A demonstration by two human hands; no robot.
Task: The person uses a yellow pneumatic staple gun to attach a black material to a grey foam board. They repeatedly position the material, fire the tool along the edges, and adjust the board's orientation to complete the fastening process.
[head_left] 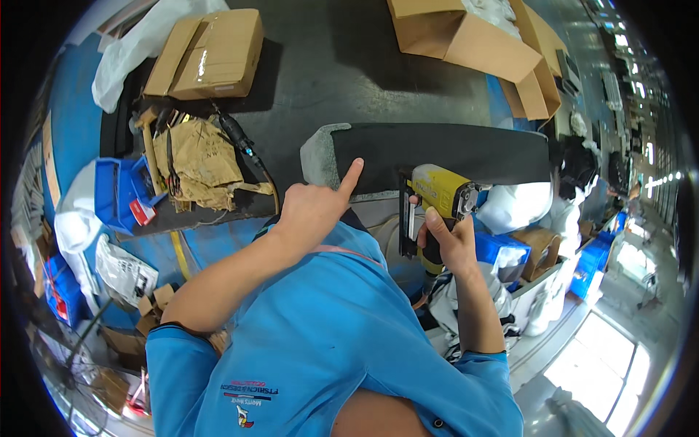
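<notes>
From the head view I see a long black panel [466, 149], with a grey fuzzy wrapping at its left end, lying on the dark counter [320, 80] straight ahead of my two hands. Its long axis goes from left to right, across the front of the body, so its near edge is the side turned to me.

My left hand [309, 211] is nearer to the grey end. Its index finger is stretched out and its tip is over the black face, apparently touching, while the other fingers are folded; whether they keep something inside, I cannot tell. My right hand [453, 244] is wrapped firmly around the grip of a yellow-and-black stapler [438, 191]. The head of this tool is at the near edge, to the right of the pointing finger; if it presses on the panel, I cannot tell.

To the left, on the same counter, a crumpled brown paper bag [200, 156] lies near a blue bin [116, 193], and a closed cardboard box [215, 62] is farther behind.
</notes>
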